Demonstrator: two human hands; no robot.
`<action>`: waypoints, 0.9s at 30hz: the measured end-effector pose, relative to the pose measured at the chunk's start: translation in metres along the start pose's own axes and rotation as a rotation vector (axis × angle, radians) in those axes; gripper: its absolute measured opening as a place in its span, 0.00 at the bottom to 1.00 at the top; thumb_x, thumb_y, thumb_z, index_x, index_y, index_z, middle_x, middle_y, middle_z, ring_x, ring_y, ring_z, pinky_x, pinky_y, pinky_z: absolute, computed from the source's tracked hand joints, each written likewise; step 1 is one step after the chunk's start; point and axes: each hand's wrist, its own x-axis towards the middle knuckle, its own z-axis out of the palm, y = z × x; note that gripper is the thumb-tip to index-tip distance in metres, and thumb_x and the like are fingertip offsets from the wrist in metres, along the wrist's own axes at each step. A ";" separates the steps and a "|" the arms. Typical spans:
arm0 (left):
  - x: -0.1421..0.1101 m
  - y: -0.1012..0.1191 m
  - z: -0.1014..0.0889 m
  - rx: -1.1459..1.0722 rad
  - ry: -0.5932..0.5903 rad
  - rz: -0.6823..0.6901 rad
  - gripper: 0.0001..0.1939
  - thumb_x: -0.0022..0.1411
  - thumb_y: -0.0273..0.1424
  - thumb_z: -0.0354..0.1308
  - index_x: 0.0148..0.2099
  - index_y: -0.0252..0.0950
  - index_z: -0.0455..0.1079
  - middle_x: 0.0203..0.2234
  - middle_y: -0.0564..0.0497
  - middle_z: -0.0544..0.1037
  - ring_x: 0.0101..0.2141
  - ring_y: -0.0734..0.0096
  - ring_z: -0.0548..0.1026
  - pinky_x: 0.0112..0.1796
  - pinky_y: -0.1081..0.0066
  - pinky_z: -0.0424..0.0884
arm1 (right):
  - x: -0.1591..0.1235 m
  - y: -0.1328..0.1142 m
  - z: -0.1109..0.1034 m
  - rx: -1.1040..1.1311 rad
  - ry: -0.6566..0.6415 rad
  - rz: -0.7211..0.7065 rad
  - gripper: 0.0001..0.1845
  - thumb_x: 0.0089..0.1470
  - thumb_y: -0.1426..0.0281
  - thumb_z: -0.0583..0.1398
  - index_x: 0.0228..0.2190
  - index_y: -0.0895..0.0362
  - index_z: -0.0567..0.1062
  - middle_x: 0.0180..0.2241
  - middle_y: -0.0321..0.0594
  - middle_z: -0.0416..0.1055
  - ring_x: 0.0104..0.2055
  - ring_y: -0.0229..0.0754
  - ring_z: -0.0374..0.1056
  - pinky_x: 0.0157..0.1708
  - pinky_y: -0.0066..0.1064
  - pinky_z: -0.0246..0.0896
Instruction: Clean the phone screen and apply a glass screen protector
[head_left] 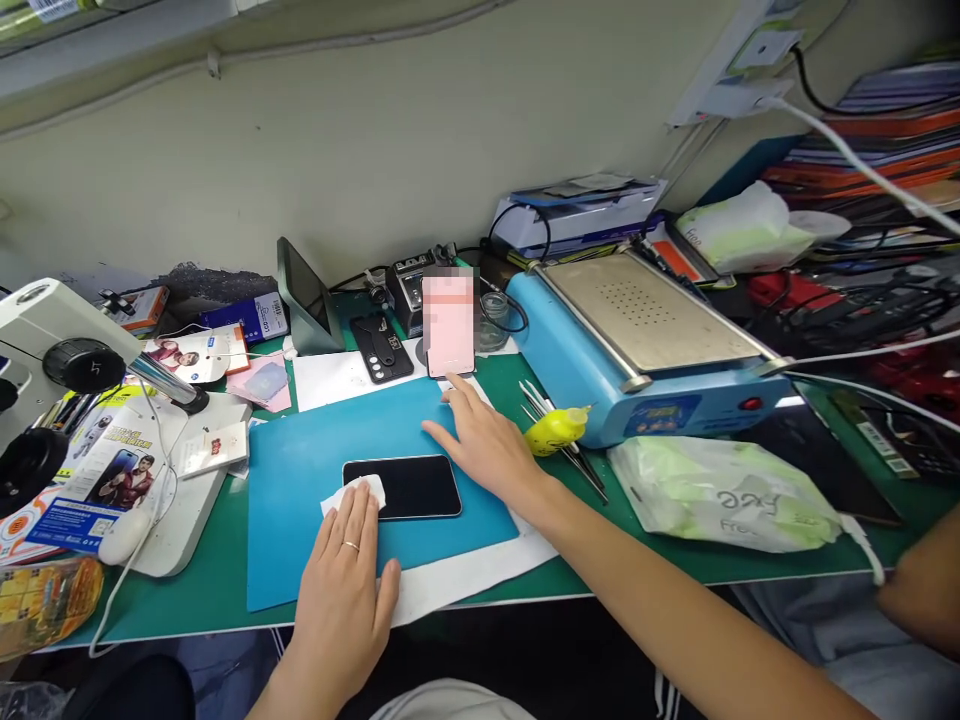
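Observation:
My left hand [345, 575] lies with its fingers stretched out together, holding a folded white tissue [373, 487] down on the left end of a phone [420, 487]. The phone has a dark screen and rests on a blue mat [300, 480]. My right hand [480, 435] is open, fingers apart, reaching past the phone. Its index fingertip is at the lower edge of an upright phone with a lit pink screen [450, 335]; whether they touch, I cannot tell. Left of that stands a black phone case [380, 347], leaning back on white paper.
A blue machine with a metal plate [645, 310] stands at right, near a yellow bottle [556, 431], tweezers [536, 400] and a tissue pack [727, 493]. A white microscope [184, 480] occupies the left. Another person's arm [922, 590] shows at far right.

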 end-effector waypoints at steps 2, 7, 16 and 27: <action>0.004 -0.001 0.000 -0.010 -0.009 -0.005 0.38 0.78 0.38 0.47 0.79 0.33 0.32 0.73 0.39 0.57 0.71 0.53 0.60 0.64 0.53 0.68 | 0.001 0.000 0.001 -0.003 -0.001 -0.018 0.24 0.70 0.54 0.49 0.52 0.60 0.71 0.71 0.59 0.56 0.54 0.60 0.75 0.42 0.48 0.75; 0.018 -0.006 0.000 -0.027 -0.015 -0.036 0.40 0.78 0.39 0.47 0.79 0.34 0.27 0.72 0.37 0.57 0.71 0.51 0.59 0.64 0.51 0.69 | 0.009 -0.004 0.000 0.013 0.034 -0.048 0.25 0.69 0.54 0.50 0.53 0.60 0.71 0.72 0.59 0.54 0.50 0.58 0.77 0.40 0.46 0.75; 0.012 -0.003 0.001 0.009 -0.009 -0.042 0.40 0.78 0.40 0.47 0.79 0.34 0.29 0.73 0.38 0.57 0.71 0.51 0.60 0.63 0.51 0.70 | 0.003 0.002 0.005 0.049 0.000 0.031 0.25 0.68 0.52 0.52 0.52 0.58 0.71 0.69 0.57 0.60 0.50 0.58 0.78 0.39 0.45 0.74; 0.011 0.001 0.000 0.089 0.045 -0.041 0.41 0.77 0.42 0.47 0.79 0.31 0.31 0.69 0.36 0.64 0.67 0.49 0.67 0.59 0.51 0.75 | 0.008 0.001 0.004 0.079 -0.051 0.074 0.24 0.68 0.51 0.51 0.49 0.58 0.71 0.69 0.58 0.61 0.49 0.60 0.78 0.41 0.48 0.74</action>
